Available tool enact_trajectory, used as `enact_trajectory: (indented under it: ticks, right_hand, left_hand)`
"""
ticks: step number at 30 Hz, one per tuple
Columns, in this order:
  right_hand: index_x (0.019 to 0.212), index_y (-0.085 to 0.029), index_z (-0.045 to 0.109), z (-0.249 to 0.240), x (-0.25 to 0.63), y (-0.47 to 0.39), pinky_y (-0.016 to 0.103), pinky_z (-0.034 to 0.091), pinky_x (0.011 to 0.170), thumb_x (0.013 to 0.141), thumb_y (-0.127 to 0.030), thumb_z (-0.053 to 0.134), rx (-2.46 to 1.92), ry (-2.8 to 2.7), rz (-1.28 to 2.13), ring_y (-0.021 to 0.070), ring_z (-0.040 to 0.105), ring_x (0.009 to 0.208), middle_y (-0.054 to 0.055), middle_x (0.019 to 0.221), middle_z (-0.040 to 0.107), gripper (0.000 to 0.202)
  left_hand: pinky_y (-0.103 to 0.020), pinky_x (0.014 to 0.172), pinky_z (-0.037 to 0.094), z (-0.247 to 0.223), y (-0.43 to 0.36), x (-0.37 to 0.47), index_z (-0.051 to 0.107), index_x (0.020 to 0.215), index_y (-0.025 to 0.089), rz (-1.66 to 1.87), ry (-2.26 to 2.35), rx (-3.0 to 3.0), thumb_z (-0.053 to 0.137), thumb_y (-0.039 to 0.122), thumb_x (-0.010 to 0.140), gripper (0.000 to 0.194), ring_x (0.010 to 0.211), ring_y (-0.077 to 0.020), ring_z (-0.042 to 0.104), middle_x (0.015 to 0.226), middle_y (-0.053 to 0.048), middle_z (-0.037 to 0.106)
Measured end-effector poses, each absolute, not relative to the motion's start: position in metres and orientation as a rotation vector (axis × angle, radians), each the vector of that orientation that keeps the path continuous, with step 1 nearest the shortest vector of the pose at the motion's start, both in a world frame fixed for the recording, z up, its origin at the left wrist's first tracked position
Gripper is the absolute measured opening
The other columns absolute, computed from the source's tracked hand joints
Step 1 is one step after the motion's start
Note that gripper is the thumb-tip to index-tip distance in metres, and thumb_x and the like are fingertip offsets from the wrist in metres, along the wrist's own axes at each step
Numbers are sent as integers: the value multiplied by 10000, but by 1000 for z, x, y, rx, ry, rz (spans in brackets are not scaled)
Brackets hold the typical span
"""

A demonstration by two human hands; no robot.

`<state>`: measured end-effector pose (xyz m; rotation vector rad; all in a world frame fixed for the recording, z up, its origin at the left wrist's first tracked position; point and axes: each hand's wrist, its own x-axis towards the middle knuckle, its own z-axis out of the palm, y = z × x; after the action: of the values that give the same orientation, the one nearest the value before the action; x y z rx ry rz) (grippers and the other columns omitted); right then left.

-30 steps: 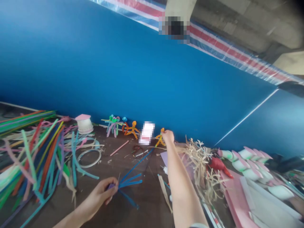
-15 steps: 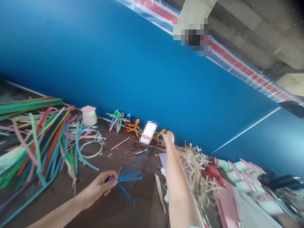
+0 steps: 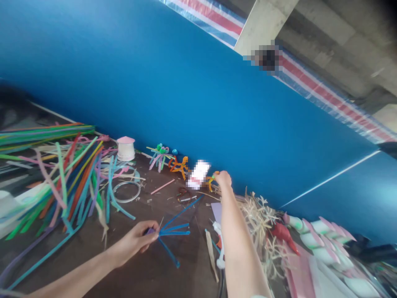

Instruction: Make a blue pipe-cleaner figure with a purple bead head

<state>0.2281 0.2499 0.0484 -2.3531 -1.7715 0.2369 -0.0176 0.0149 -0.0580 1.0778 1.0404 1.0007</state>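
My left hand [image 3: 142,239], low and left of centre, pinches a bundle of blue pipe cleaners [image 3: 176,229] that fan out to the right, with a purple part between the fingers. My right hand [image 3: 223,179] reaches out to the foot of the blue panel, its fingers closed on a small yellow-orange pipe-cleaner figure [image 3: 212,182]. Beside it lies a blurred-out phone-like white object [image 3: 197,174]. Farther left stand an orange pipe-cleaner figure [image 3: 180,165] and a green and purple one [image 3: 160,158].
Many coloured pipe cleaners [image 3: 74,186] cover the left side, near a white cup with a pink top [image 3: 125,149] and a clear ring [image 3: 126,192]. At right are pale dried strips [image 3: 257,211], a red piece [image 3: 283,236] and pink-white cups [image 3: 319,240]. A blue panel [image 3: 186,95] rises behind.
The view has shifted slightly, so the table items appear farther right. Both hands keep nearly the same pose, the left with the blue bundle and the right at the yellow-orange figure.
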Motion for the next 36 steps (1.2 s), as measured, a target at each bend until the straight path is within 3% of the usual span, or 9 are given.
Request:
enact_trajectory:
  ticks: [11,15,19,23,27,36]
  right_hand:
    - [1042,-136,525,47,233,215,370,456,767,850,-319,469,-2110,-1787,211,184,550,898,54,1041,546,271]
    - [886,-154,615,40,228,168,314,449,762,812,-296,500,-1874,-1852,318,181,586,838,55,874,638,198]
    - [868,-189,641,24,210,102,245,465,679,803,-283,468,-1571,-1981,495,153,609,729,18,774,664,208]
    - [859,-227,658,14,188,49,235,459,693,775,-215,499,-1346,-2079,583,149,581,835,23,896,640,180]
    - [905,-256,653,12,170,23,314,400,858,762,-171,541,-1102,-2176,529,169,512,986,32,993,608,201]
    - [911,-285,658,16,147,6,370,376,872,766,-230,574,-987,-2138,475,198,522,985,27,985,628,177]
  left_hand:
    - [-194,419,244,-62,17,-20,470,672,160,978,955,1096,529,348,712,201,425,-55,310,531,75,360]
    - [-184,402,233,-65,18,-19,474,681,147,982,948,1098,554,368,693,235,414,-47,305,531,73,368]
    - [-178,394,225,-62,18,-19,468,649,140,1004,885,1043,581,365,670,253,402,-34,273,517,73,369]
    - [-179,404,234,-53,17,-19,476,660,135,999,847,965,608,364,645,264,414,-38,290,509,62,404]
    - [-175,404,218,-39,12,-22,468,650,141,967,801,896,631,363,629,277,417,-39,288,484,72,377]
    - [-167,389,221,-11,-2,-19,479,661,145,925,765,875,636,332,630,247,440,-46,312,516,63,390]
